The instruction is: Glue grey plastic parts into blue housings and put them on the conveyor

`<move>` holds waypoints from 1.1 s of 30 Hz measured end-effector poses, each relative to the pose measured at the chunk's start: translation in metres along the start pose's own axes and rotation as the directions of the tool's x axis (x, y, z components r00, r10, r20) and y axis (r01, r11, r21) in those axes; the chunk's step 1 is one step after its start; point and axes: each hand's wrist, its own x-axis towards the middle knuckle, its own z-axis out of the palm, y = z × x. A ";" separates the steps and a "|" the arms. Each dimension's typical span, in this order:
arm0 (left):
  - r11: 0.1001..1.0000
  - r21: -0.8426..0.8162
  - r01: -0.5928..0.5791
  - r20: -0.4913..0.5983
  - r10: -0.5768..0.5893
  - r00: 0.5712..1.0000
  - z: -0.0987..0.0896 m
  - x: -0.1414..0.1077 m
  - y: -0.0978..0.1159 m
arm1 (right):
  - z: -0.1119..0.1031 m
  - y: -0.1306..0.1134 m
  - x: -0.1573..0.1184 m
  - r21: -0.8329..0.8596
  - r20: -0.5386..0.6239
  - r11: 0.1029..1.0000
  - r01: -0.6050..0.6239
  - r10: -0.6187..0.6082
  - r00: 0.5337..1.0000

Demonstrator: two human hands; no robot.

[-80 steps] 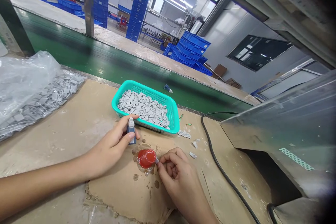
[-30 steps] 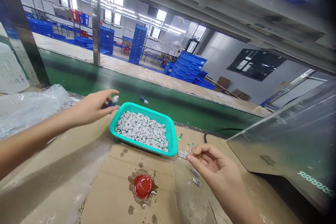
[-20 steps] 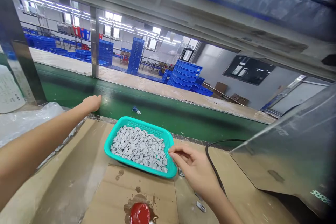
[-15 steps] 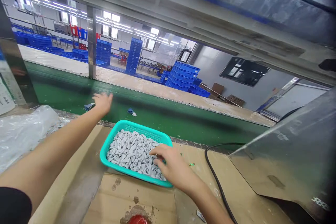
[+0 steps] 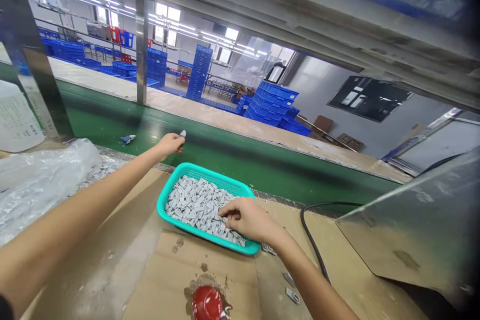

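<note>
Over the green conveyor belt [image 5: 232,157], my left hand [image 5: 169,146] is closed on a small blue-and-white plastic part [image 5: 183,133]. Only its pale tip shows past the fingers. Another blue-and-white part [image 5: 127,139] lies on the belt to the left. My right hand [image 5: 247,217] reaches into a turquoise plastic basket [image 5: 210,236] filled with small grey plastic pieces [image 5: 198,202]. Its thumb and fingers are drawn together at the pieces; what lies between them is hidden.
A red bowl-like thing [image 5: 207,303] sits in a wet patch on the cardboard. Loose grey pieces [image 5: 292,295] and a black cable [image 5: 313,240] are at right. Clear plastic sheeting [image 5: 48,175] and a white jug [image 5: 18,120] stand left. A metal post [image 5: 141,55] rises behind the belt.
My left hand has moved right and taken hold of the blue-and-white part that lay on the belt. My right hand's fingers have closed in among the grey pieces. The view has shifted.
</note>
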 end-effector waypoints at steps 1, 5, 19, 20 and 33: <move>0.996 -0.092 0.016 0.008 -0.015 1.000 -0.005 -0.014 0.006 | 0.000 0.001 0.001 0.008 0.008 1.000 0.007 -0.007 1.000; 0.922 -0.381 0.070 0.092 -0.037 0.995 -0.013 -0.084 0.029 | 0.001 0.001 0.003 0.027 -0.019 0.999 0.029 -0.029 0.999; 0.868 -0.479 0.134 0.431 0.099 0.897 0.026 -0.196 0.047 | -0.006 -0.098 -0.061 -0.009 -0.246 0.973 0.229 -0.224 0.943; 0.855 -0.494 0.158 0.448 0.095 0.889 0.025 -0.197 0.047 | -0.004 -0.098 -0.062 -0.016 -0.261 0.971 0.240 -0.236 0.936; 0.731 -0.590 0.341 0.501 0.000 0.865 0.019 -0.205 0.037 | 0.004 -0.091 -0.080 -0.193 -0.399 0.868 0.458 -0.495 0.772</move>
